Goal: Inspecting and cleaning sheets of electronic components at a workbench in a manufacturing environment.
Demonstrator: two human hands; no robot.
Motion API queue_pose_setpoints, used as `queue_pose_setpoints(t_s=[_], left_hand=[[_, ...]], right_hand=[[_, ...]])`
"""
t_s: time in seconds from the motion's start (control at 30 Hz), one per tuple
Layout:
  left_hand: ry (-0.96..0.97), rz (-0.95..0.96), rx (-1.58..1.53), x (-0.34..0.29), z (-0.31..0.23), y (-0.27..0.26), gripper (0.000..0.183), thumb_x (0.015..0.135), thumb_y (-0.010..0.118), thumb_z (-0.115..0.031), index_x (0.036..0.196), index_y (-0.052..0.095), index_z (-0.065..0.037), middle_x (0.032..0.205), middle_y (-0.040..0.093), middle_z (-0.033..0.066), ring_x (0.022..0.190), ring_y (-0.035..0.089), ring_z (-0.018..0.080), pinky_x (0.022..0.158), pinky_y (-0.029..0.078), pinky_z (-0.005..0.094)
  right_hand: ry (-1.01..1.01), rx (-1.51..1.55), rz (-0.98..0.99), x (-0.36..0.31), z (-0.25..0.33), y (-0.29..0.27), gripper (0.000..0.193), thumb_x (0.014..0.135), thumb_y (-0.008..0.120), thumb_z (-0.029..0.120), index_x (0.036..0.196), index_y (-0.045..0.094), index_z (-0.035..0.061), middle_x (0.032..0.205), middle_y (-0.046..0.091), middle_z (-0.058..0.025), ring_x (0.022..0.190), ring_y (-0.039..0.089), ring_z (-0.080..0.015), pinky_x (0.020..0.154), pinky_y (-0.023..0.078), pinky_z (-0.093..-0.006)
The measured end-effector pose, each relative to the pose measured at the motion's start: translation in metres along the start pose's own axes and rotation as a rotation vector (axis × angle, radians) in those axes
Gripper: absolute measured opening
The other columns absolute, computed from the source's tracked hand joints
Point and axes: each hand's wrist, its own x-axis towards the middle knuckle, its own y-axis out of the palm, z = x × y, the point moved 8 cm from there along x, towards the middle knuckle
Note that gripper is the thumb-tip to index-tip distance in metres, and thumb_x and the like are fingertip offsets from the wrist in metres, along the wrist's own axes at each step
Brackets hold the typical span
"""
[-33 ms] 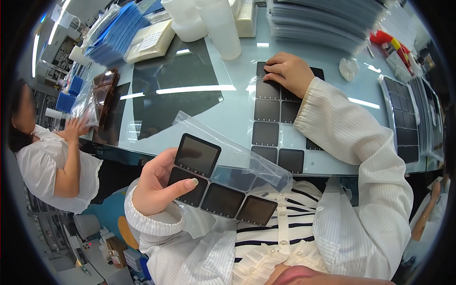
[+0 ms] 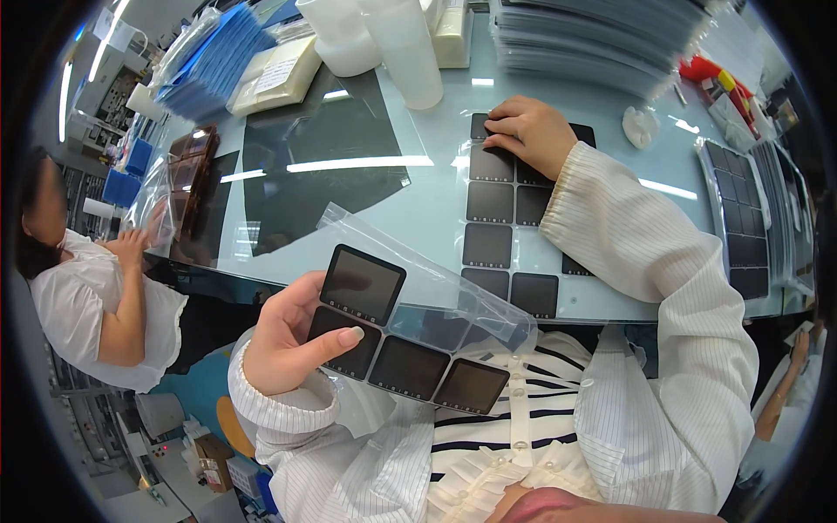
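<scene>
"What's the left hand [image 2: 283, 344] doing?"
"Pinching a sheet of dark squares [image 2: 408, 368] by the near edge of the table [image 2: 436, 205]."
"And the right hand [image 2: 534, 138]?"
"Fingertips on the tabletop squares [image 2: 490, 202]; pinching, I can't tell."

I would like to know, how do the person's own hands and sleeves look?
The left hand and right hand are both bare, without gloves. The loose left sleeve and right sleeve are white with thin dark stripes.
</scene>
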Motion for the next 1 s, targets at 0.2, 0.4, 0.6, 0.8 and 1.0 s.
queue_pose_setpoints(t_s=[0.2, 0.4, 0.6, 0.8, 1.0], left_hand=[[-0.075, -0.014, -0.015, -0.002, 0.003, -0.001, 0.031, 0.081, 0.065, -0.001, 0.109, 0.056, 0.007, 0.097, 0.064, 0.0102, 0.087, 0.061, 0.0129, 0.079, 0.049, 0.0240], [-0.115, -0.009, 0.021, -0.001, -0.001, 0.003, 0.027, 0.082, 0.064, -0.003, 0.106, 0.058, 0.006, 0.097, 0.065, 0.0087, 0.087, 0.061, 0.0114, 0.078, 0.048, 0.0237], [-0.157, -0.032, 0.034, -0.002, -0.002, 0.009, 0.027, 0.084, 0.063, -0.004, 0.108, 0.057, 0.007, 0.096, 0.064, 0.0077, 0.086, 0.059, 0.0095, 0.078, 0.048, 0.0229], [-0.004, 0.138, 0.198, 0.005, -0.022, 0.038, 0.018, 0.083, 0.062, -0.001, 0.099, 0.058, 0.006, 0.087, 0.065, 0.0070, 0.079, 0.059, 0.0075, 0.068, 0.048, 0.0221], [0.153, 0.129, 0.504, -0.001, -0.034, 0.054, 0.013, 0.075, 0.066, -0.003, 0.084, 0.058, 0.001, 0.071, 0.063, 0.0085, 0.060, 0.064, 0.0179, 0.054, 0.047, 0.0252]], right_hand=[[-0.070, -0.060, 0.008, 0.001, 0.005, 0.001, 0.022, 0.079, 0.066, 0.021, 0.092, 0.069, 0.0036, 0.094, 0.064, -0.0074, 0.088, 0.059, -0.0242, 0.076, 0.048, -0.0334], [-0.133, -0.022, -0.068, -0.001, 0.019, -0.020, 0.021, 0.078, 0.067, 0.017, 0.093, 0.068, 0.0023, 0.095, 0.065, -0.0108, 0.088, 0.060, -0.0251, 0.076, 0.048, -0.0341], [-0.273, 0.545, 0.014, -0.015, 0.173, -0.102, 0.031, 0.074, 0.072, 0.017, 0.100, 0.063, 0.0009, 0.080, 0.060, -0.0129, 0.069, 0.058, -0.0260, 0.059, 0.047, -0.0320], [-0.066, 0.443, 0.028, -0.034, 0.195, -0.073, 0.051, 0.073, 0.072, 0.030, 0.106, 0.056, -0.0049, 0.092, 0.053, -0.0137, 0.075, 0.055, -0.0270, 0.066, 0.047, -0.0337], [-0.047, 0.749, 0.304, -0.038, 0.187, -0.054, 0.050, 0.070, 0.076, 0.029, 0.105, 0.059, -0.0027, 0.093, 0.056, -0.0141, 0.077, 0.057, -0.0258, 0.067, 0.048, -0.0323]])
